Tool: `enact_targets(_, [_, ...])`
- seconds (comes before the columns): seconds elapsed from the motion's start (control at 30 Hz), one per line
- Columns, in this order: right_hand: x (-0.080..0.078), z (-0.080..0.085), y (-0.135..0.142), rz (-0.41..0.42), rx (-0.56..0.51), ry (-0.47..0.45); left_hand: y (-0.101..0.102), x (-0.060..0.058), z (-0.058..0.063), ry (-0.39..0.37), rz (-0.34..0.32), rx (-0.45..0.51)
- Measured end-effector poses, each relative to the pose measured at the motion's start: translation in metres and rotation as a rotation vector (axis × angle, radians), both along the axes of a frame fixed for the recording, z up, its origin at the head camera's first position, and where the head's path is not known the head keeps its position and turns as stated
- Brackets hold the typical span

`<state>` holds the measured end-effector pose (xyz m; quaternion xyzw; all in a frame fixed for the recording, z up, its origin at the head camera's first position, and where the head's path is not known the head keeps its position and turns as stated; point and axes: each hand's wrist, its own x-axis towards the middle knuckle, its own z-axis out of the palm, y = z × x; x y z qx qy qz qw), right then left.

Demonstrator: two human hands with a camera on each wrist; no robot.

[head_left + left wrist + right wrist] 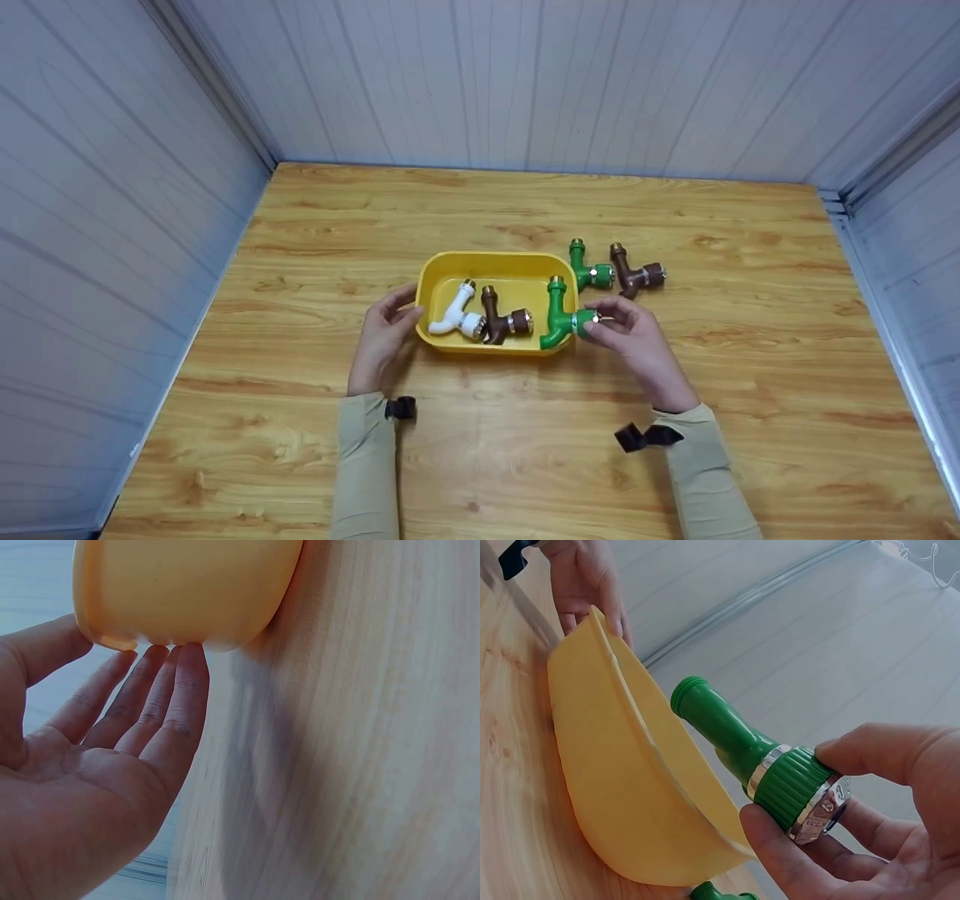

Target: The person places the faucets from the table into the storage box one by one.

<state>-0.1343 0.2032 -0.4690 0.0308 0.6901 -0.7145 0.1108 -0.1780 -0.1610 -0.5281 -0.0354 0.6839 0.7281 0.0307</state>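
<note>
Both forearms are clad in long sleeves of plain khaki-beige cloth, smooth along much of their length; the left sleeve (pixel 366 480) and the right sleeve (pixel 712 480) gather into soft creases towards the cuffs, which end at the wrists. At the left cuff a small black wrist mount (pixel 402 408) juts out, compact and blocky. Its counterpart, the right black mount (pixel 648 436), shows a boxy end joined to a flatter, tapering piece beside the sleeve. Beyond the cuffs the left hand (pixel 385 330) and right hand (pixel 637 341) are bare, with creased finger joints and lined palms visible in the left wrist view.
</note>
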Motion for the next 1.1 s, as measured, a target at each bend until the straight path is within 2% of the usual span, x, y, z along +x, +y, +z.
enact_targets(0.43, [-0.004,-0.001,-0.010,0.008,-0.044,0.024,-0.001,0.000,-0.002,0.043,-0.002,0.016])
enact_targets(0.73, [-0.008,-0.003,-0.014,0.021,0.048,0.021,0.000,0.001,-0.002,0.039,0.014,0.008])
enact_targets(1.07, [-0.012,-0.006,-0.018,0.035,0.059,0.006,0.002,0.001,0.000,0.008,0.026,0.021])
enact_targets(1.1, [-0.013,-0.007,-0.018,0.037,0.059,0.009,0.002,0.002,0.003,0.000,0.020,0.021])
